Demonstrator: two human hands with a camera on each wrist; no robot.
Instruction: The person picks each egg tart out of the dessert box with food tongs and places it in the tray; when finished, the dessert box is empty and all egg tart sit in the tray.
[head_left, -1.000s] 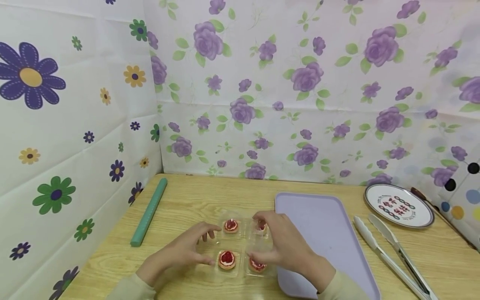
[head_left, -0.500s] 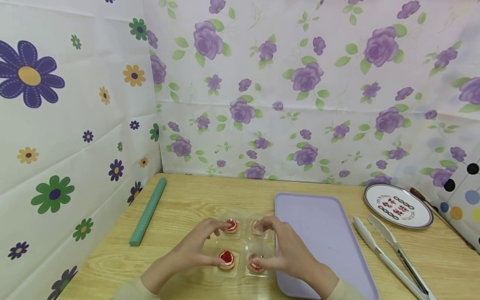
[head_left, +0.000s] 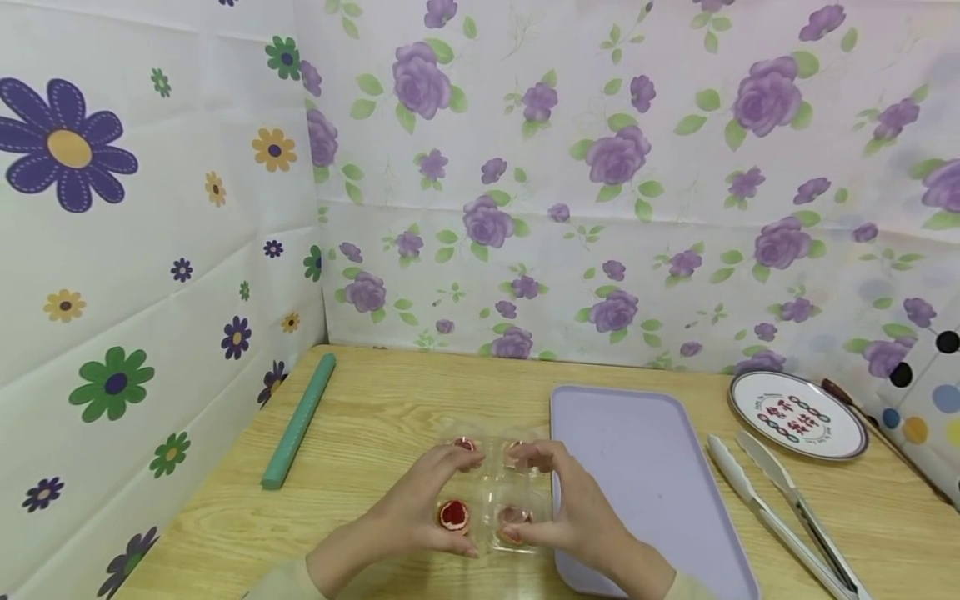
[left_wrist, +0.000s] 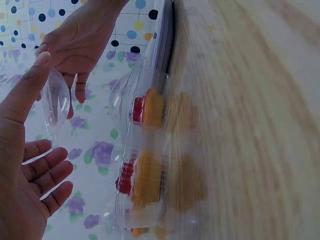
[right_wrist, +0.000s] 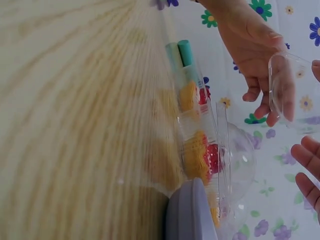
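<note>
A clear plastic lid (left_wrist: pixel 56 102) (right_wrist: pixel 305 102) is held up between the two hands, close over the tart box. My right hand (head_left: pixel 588 508) holds it by its edges, thumb near, fingers far. Opposite, my left hand (head_left: pixel 408 508) pinches its other side with thumb and fingertips. Beneath stands a clear plastic box (head_left: pixel 487 546) with small fruit tarts in separate cells. The near left tart (head_left: pixel 453 516) shows red fruit on pale cream. The near right tart (head_left: pixel 514 518) lies under glinting plastic. Fingers partly hide the far tarts.
A lilac tray (head_left: pixel 652 483) lies right beside the box. Farther right are metal tongs (head_left: pixel 787 508), a white plate (head_left: pixel 795 417) with red print, and a thin brown-handled utensil (head_left: pixel 843 392). A green rod (head_left: pixel 300 421) lies at left. Patterned cloth (head_left: pixel 480 167) backs the table.
My left hand has moved right, from beside the box to over the left tarts and the lid's side. My right hand has stayed nearly in place with the lid.
</note>
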